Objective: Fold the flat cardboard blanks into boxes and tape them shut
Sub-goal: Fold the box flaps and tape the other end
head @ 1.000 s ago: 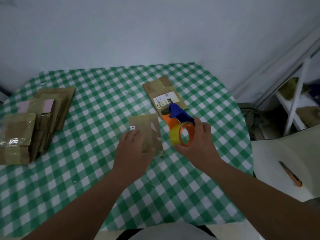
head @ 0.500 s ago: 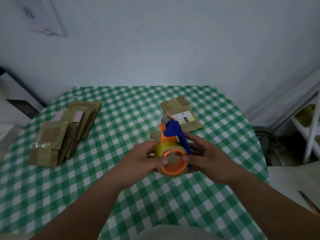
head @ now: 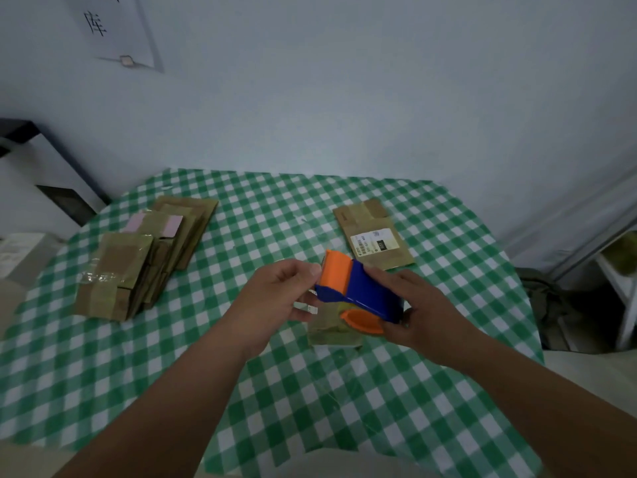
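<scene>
Over the round table with the green and white checked cloth [head: 431, 391], two bare hands are holding up an orange and blue plastic tape dispenser [head: 358, 293]. The right hand [head: 418, 313] is wrapping its curled fingers and thumb around the roll end of the dispenser. The left hand [head: 275, 300] is curling its fingers at the orange front end, with the thumb tip touching it; whether it is pinching the tape end is too hard to see. A small brown cardboard box [head: 332, 331] is lying on the cloth right under the dispenser, partly hidden by it. A flat brown cardboard blank with a white label [head: 374, 238] is lying farther back on the cloth, a little to the right. A pile of brown cardboard boxes with shiny tape [head: 144, 253] is sitting well apart on the left side of the table. A white paper sheet [head: 117, 29] is hanging on the pale wall behind.
</scene>
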